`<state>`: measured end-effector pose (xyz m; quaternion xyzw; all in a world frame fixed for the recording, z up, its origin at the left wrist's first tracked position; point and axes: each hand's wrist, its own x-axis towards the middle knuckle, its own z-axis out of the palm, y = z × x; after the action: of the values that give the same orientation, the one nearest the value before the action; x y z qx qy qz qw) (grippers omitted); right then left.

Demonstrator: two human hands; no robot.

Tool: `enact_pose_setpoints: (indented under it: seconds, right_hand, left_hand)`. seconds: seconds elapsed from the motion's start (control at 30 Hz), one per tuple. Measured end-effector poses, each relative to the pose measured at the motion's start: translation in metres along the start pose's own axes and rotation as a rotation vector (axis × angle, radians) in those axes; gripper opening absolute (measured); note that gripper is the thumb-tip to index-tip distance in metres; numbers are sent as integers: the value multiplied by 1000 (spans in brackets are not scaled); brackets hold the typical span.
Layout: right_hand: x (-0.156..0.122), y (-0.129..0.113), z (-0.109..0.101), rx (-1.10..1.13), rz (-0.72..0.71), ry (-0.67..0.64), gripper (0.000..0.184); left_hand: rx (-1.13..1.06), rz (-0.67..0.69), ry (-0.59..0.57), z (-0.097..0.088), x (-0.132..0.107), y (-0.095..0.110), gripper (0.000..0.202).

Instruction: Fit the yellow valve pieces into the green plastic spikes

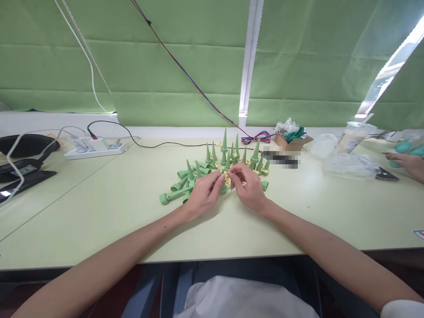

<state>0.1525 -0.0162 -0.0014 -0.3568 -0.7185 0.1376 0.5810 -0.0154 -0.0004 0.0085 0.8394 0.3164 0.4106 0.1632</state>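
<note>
The green spike seems to stand upright on the tabletop, long axis vertical, below the narrow gap between the hands and closer to the left hand; the right hand mirrors it opposite. Both have curled fingers (whether either pinches a yellow piece, I cannot tell).

"What's midway along the table?"
"The left hand and right hand, nearly touching, among upright green cones and yellow bits. I can't tell whether they hold anything."
"Further out?"
"A power strip leftward, a plastic cup rightward."
</note>
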Motion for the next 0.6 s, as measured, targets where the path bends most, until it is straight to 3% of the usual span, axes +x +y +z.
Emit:
enact_pose_setpoints:
  seconds: [0.3,0.6]
  right_hand:
    - [-1,-2,2,-35,18,-18,10]
    - [-2,-7,-2,-91,-129,-106,26]
  left_hand:
    - [-148,-71,-81,0,-1,4,29]
    - [-433,-268,-4,0,2,4,36]
